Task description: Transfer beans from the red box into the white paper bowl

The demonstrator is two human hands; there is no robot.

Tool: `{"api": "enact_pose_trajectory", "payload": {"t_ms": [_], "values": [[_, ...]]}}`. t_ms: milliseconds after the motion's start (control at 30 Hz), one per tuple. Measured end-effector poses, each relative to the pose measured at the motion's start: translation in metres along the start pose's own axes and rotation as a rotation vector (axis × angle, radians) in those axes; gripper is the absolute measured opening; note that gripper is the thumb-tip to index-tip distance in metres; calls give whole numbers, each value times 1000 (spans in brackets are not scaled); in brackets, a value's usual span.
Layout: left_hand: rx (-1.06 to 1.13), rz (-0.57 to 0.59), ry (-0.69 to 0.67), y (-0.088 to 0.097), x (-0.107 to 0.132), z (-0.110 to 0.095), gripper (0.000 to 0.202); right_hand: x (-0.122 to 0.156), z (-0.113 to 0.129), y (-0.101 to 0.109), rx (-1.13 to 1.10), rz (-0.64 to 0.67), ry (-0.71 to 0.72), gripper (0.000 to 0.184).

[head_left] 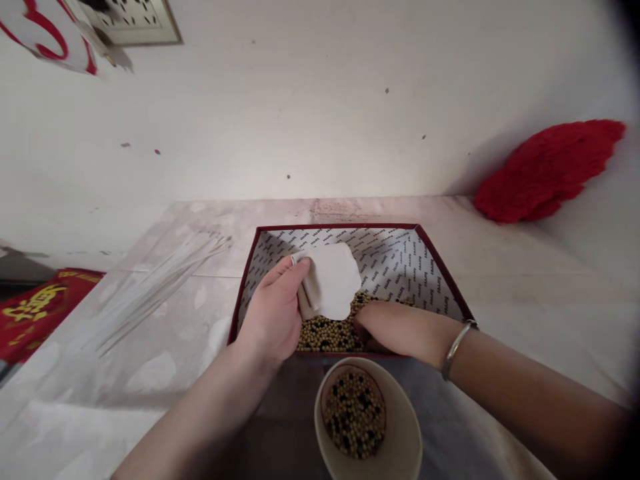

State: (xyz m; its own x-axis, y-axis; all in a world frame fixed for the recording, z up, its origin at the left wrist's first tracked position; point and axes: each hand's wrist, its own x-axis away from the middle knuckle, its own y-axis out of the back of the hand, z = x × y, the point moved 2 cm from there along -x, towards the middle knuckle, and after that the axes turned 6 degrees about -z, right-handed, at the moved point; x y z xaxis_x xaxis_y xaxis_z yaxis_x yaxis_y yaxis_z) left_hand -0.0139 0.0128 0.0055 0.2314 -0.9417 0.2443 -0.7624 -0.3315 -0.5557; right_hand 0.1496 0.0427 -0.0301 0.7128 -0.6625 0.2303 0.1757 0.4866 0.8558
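Note:
My left hand (280,303) is closed on a folded white piece of paper or card (336,283), thumb on top, over the left part of a box. The box (440,267) has a dark red rim and a light lining printed with dark lettering. Small yellow and black beans (327,335) cover its bottom. My right hand (387,327) reaches down into the beans on the near right side, a metal bangle (457,348) at its wrist; its fingers are hidden. Below the box, closest to me, a pale tub (405,427) holds more of the same beans.
Several thin whitish sticks or strips (165,287) lie on the table's pale patterned cover (200,227) at left. A red item with yellow characters (37,310) is at the left edge. Fluffy red material (550,170) rests against the wall (325,100); a socket panel (140,23) is above left.

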Motion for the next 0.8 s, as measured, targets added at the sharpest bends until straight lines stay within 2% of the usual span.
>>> {"api": "enact_pose_trajectory", "payload": {"t_ms": [167,267,367,433,533,600,667,800], "values": [[-17,-1,-13,1,-1,0,7,-7,-2,-1,-12,-2,-70,14],[-23,15,-8,2,-2,0,10,-11,0,4,56,-91,-64,11],[-37,18,-10,3,-4,1,13,-5,12,17,114,-303,-69,12],[-59,26,-10,4,-4,2,15,5,25,25,80,-539,-48,10],[-120,56,-13,5,-3,3,16,22,46,31,-8,-928,79,7],[-173,88,-15,4,-1,3,14,28,55,29,-17,-1084,154,6],[-228,118,-10,4,1,4,12,27,60,25,-6,-1136,197,7],[-314,191,40,3,4,5,12,16,58,16,36,-1127,238,9]]}}
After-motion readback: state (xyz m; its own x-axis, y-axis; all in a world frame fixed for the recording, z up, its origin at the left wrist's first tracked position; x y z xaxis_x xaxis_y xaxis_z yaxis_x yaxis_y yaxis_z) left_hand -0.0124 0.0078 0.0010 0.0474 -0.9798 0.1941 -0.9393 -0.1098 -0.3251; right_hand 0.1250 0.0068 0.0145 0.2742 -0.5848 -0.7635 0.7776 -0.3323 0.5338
